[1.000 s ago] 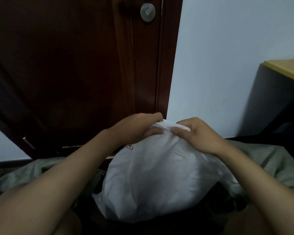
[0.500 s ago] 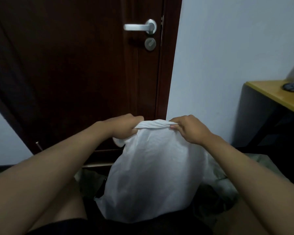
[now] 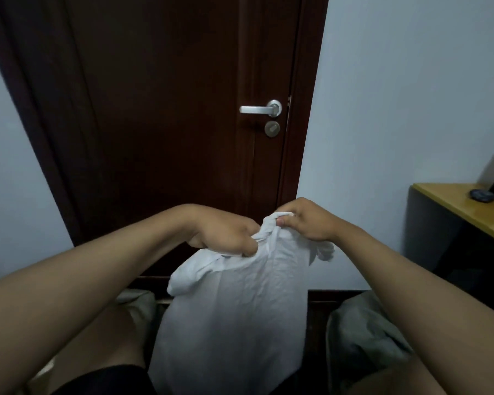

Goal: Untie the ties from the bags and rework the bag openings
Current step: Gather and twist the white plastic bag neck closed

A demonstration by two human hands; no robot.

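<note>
White bag [image 3: 231, 323], of thin, creased plastic, stands upright between the person's knees, directly in front of a dark wooden door [image 3: 160, 124]; its body is full and rounded, and its mouth is gathered into a twisted, bunched neck at the top. A loose flap of the same plastic droops from the neck on the left side, and a smaller crumpled tail hangs on the right. The left hand [image 3: 226, 235] is curled around the gathered plastic just below the neck, knuckles toward the camera, with the forearm reaching in from the lower left. The right hand [image 3: 308, 220] pinches the top of the twisted neck between thumb and fingers, slightly higher than the left, with its forearm entering from the lower right. Both hands touch the bag and lie close together. Grey-green cloth [image 3: 365, 343] lies crumpled beside the bag at the right. A yellow-topped desk [image 3: 465, 212] stands well apart at the right edge.
</note>
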